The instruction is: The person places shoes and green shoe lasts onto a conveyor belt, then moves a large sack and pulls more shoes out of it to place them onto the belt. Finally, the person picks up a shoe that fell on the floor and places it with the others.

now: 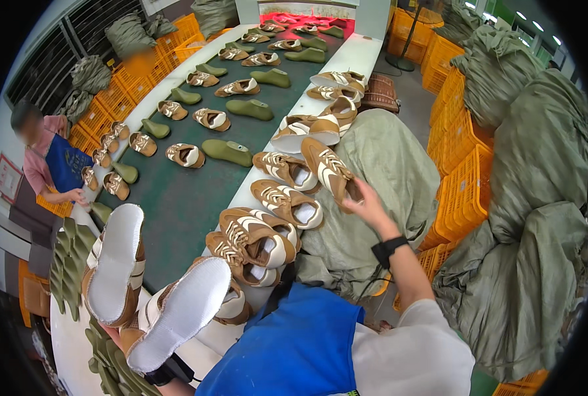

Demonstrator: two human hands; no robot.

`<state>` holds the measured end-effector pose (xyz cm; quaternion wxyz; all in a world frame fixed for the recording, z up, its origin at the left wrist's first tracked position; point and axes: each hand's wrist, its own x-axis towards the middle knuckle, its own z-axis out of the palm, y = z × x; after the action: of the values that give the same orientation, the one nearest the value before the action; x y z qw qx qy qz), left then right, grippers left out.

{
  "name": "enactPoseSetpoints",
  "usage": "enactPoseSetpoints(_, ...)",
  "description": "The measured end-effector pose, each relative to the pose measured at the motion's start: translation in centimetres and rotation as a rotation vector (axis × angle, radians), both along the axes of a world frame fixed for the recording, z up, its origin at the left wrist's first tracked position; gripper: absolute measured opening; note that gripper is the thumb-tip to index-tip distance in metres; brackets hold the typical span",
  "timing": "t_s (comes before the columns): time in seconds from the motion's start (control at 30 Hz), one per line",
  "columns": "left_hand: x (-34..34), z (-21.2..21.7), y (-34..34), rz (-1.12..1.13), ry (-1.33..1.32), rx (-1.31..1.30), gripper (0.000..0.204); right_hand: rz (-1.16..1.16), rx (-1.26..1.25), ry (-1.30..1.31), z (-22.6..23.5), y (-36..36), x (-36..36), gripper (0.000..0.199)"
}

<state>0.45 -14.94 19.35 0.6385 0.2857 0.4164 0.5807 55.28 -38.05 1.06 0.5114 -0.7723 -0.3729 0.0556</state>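
— Where are our hands?

— Our right hand (pixel 366 204) is pinched on the heel of a brown shoe (pixel 329 168) at the right edge of the belt (pixel 175 204), by the row there. Our left hand (pixel 132 343), near left, is mostly hidden; it seems clamped on two shoes (pixel 175 317), white soles up.

— How will they handle?

— Light, we'd judge, with soft uppers and stiff soles. The heel or sole edge gives us the firmest hold; laces could snag.
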Motion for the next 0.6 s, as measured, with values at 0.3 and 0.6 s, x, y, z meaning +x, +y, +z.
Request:
enactPoseSetpoints(0.3,0.7,4.2,-1.7,-0.198,-0.128,-0.087,0.037,0.350,-0.074,0.557,7.8,-4.8,-4.0,0.039)
enactPoseSetpoints(0.6,-0.7,8.4,1.3,-0.611,1.200,0.558,0.018,0.719,1.045,1.226,12.2,-0.1,-8.2,0.057)
